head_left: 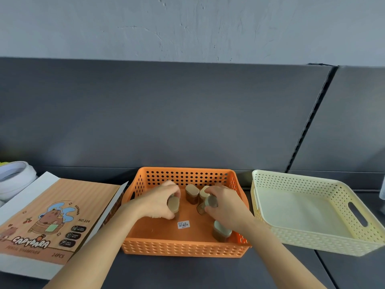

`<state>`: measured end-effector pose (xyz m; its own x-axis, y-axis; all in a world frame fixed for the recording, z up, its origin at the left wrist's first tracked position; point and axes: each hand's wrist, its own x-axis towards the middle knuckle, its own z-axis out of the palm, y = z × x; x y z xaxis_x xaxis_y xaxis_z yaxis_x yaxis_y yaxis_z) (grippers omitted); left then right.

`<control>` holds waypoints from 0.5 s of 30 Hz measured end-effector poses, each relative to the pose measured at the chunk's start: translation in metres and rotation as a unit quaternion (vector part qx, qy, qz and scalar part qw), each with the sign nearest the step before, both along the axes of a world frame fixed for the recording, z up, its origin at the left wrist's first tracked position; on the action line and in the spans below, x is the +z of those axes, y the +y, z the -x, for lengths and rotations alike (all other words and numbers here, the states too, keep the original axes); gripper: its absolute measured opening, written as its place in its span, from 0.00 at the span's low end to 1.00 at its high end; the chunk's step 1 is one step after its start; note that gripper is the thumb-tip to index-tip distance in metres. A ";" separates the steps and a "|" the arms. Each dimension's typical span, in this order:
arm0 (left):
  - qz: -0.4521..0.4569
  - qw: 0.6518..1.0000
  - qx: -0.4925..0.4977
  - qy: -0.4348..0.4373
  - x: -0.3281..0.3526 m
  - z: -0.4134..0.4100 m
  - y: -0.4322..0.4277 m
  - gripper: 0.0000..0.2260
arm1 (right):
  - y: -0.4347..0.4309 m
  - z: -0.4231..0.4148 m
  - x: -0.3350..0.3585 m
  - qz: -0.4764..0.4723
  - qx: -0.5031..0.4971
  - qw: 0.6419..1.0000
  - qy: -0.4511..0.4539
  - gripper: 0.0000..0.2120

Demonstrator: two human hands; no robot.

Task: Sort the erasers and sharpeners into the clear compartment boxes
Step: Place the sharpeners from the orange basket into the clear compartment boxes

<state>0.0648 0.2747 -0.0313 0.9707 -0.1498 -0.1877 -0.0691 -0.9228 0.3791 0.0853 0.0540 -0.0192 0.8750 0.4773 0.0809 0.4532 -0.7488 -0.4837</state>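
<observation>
An orange perforated basket point(185, 249) stands in the middle of the dark surface with several small brown sharpeners with beige tops inside. My left hand point(158, 201) grips one sharpener point(174, 204) at the basket's left middle. My right hand point(226, 206) grips another sharpener point(210, 202) right of centre. Two sharpeners point(192, 193) stand upright at the back between my hands. One more sharpener point(221, 232) stands at the front right corner, under my right wrist. No clear compartment box is in view.
A cream perforated basket point(325, 245) with nothing in it sits to the right. An orange Capybara pencil sharpener box point(48, 222) lies at the left, its lid open. A white round object point(14, 178) sits at the far left. A price sticker point(183, 224) lies on the orange basket's floor.
</observation>
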 end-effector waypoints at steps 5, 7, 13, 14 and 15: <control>0.009 1.000 0.020 0.007 -0.002 0.007 0.000 0.18 | 0.005 0.000 -0.001 0.005 0.016 1.000 -0.001 0.20; 0.013 0.999 0.031 0.006 0.000 0.010 -0.001 0.18 | 0.008 0.000 -0.001 0.007 0.023 1.000 -0.004 0.20; 0.037 0.997 0.066 -0.031 0.011 0.020 0.004 0.17 | 0.022 0.000 -0.003 0.047 0.043 0.998 -0.025 0.21; 0.049 0.994 0.078 -0.050 0.013 0.023 0.005 0.16 | 0.025 0.000 -0.003 0.060 0.053 0.996 -0.032 0.21; 0.061 0.991 0.093 -0.070 0.014 0.027 0.005 0.16 | 0.028 0.000 -0.004 0.077 0.065 0.994 -0.040 0.22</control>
